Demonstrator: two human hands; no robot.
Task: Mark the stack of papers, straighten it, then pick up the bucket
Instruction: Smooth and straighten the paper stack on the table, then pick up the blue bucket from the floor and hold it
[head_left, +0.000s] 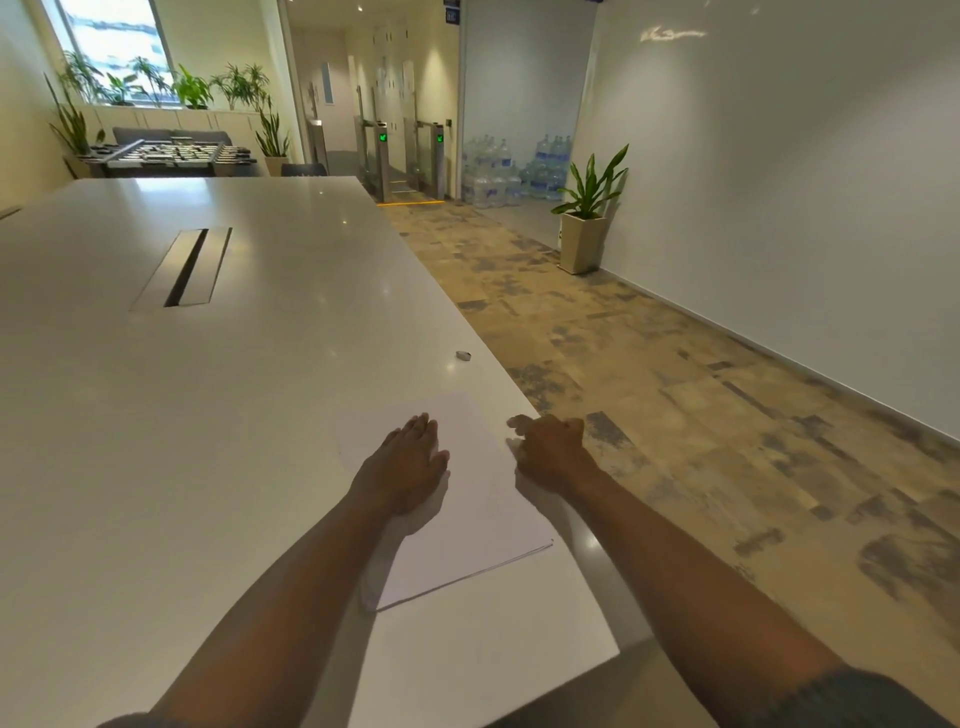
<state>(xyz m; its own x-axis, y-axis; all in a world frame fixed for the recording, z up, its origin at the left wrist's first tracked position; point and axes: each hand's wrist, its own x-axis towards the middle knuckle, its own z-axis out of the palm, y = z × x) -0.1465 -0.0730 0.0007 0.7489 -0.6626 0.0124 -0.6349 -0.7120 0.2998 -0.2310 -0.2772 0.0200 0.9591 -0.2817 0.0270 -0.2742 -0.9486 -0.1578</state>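
A thin stack of white papers (467, 519) lies on the white table (208, 415), close to its right edge and turned slightly askew. My left hand (410, 462) rests flat, palm down, on the stack's upper left part with its fingers together. At the stack's right edge, by the table's rim, my right hand (545, 447) has its fingers curled. Whether it holds anything is hidden. No bucket is in view.
A small grey object (463, 355) lies on the table beyond the papers. A cable slot (187, 267) is set in the tabletop. To the right is patterned floor with a potted plant (584, 228) by the wall and water bottles (514, 176) behind.
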